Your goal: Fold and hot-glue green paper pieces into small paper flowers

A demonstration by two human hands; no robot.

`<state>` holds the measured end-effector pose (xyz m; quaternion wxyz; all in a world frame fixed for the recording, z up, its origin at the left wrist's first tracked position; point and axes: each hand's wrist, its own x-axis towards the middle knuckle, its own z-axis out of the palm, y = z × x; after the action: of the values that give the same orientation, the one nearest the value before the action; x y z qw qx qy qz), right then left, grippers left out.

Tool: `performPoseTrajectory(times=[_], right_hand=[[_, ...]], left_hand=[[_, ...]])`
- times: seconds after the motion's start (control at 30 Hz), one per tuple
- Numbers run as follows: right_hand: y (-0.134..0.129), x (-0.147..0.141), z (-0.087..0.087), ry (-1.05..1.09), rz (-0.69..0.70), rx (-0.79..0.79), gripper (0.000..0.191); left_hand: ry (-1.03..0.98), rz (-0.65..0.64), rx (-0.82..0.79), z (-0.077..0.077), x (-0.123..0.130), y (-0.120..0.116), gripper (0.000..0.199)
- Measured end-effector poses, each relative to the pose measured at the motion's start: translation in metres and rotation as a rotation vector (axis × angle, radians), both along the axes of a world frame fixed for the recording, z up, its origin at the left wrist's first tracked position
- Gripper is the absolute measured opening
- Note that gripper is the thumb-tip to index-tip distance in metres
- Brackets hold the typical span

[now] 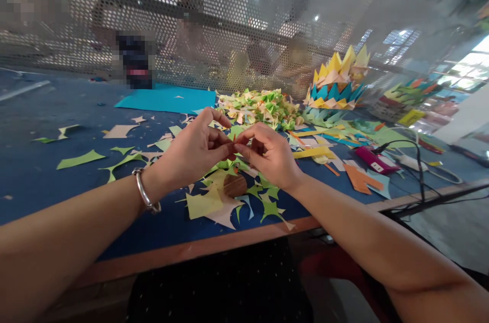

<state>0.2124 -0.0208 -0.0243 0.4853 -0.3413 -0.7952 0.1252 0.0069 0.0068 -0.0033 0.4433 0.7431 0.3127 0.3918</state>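
Observation:
My left hand (198,147), with a silver bangle at the wrist, and my right hand (267,155) meet fingertip to fingertip over the table. Thumbs and forefingers are pinched together on a small orange piece of paper (234,137), mostly hidden by the fingers. Beneath the hands lie green and cream paper scraps (206,203) with curved cut-outs. A round brown wooden piece (235,186) rests among them. Just behind the hands rises a heap of small folded paper pieces (263,106) in green, cream and orange.
A blue paper sheet (168,99) lies at the back left. At the back right stands a tiered, pointed paper construction (336,88). A magenta power socket box (377,161) with cables sits on the right. Perforated metal sheeting (214,32) borders the table's far side.

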Motion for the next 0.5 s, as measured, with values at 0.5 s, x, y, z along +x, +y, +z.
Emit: performPoseTrajectory(times=[0.5], right_hand=[[-0.0008,-0.003,0.0043,0.207,0.085,-0.429,0.041]], left_hand=[[0.115,-0.066,0.076,-0.0015,-0.0015,-0.0021,0.036]])
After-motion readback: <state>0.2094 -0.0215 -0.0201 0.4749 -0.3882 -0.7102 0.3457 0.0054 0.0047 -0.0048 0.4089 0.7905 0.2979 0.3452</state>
